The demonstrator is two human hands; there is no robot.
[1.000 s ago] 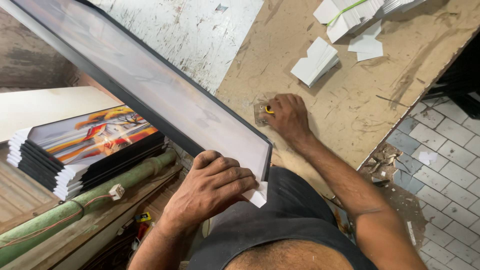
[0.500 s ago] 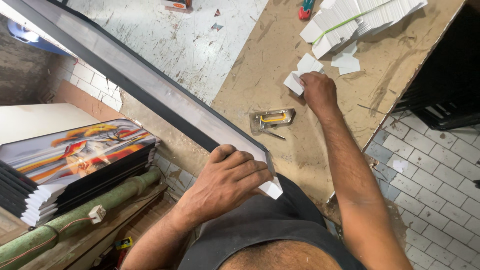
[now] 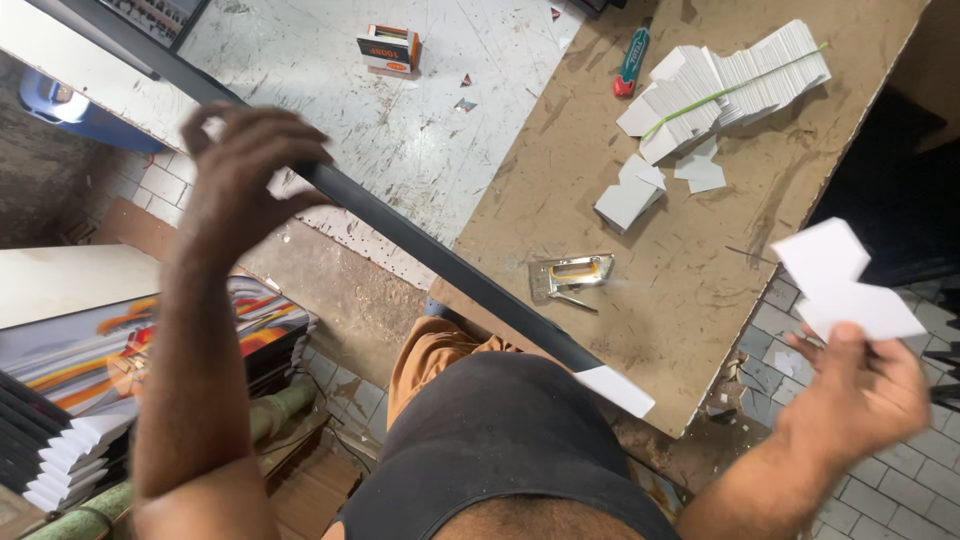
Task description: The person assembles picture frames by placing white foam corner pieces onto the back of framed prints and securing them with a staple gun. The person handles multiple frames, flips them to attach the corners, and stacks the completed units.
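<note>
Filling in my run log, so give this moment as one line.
left hand: grips black frame | right hand: holds white cardboard corner | staple gun: on brown table | frame end: capped white

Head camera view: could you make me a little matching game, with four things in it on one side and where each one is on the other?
Things:
1. White folded card corner
2. Metal staple gun
3. Dark picture frame
4. Green-handled screwdriver

Places:
A. lying flat in the middle of the brown workbench
B. gripped on its top edge by the left hand
C. at the far end of the bench, beside the banded stack of white card corners
D. held up off the bench in the right hand

Pairs: 1-D, 2-A, 3-B, 4-C
</note>
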